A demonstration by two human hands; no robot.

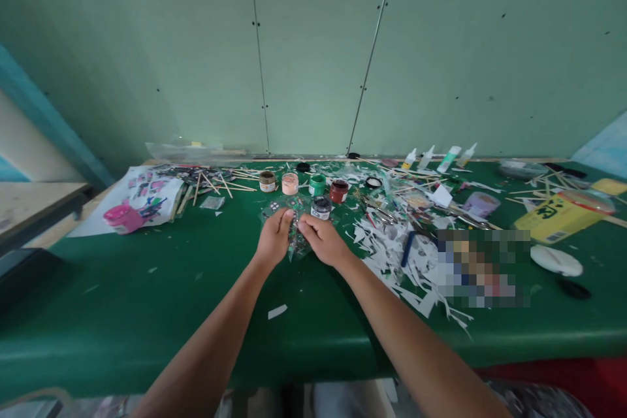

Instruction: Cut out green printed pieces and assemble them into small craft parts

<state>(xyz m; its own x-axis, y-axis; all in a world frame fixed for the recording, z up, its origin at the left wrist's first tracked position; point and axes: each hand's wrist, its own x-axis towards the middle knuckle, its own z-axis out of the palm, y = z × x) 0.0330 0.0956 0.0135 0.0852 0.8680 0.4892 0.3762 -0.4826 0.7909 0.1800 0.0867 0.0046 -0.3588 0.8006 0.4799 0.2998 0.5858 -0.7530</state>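
Both my hands meet at the middle of the table over a crinkly clear plastic packet (296, 247) with small dark and coloured bits showing in it. My left hand (274, 235) pinches its left side between thumb and fingers. On the other side my right hand (324, 240) is closed on it too, thumb near the left thumb. Just behind the right hand stands an open jar of dark paint (321, 208). Further back are open jars of brown paint (268, 181), peach paint (290, 183), green paint (317, 185) and dark red paint (339, 191).
White paper scraps (392, 261) heap to the right, with scissors and sticks among them. A pink pot (123, 217) sits on paper at left. Glue bottles (449, 159) stand at the back. A yellow-labelled tub (558, 217) and a white computer mouse (557, 260) are at right.
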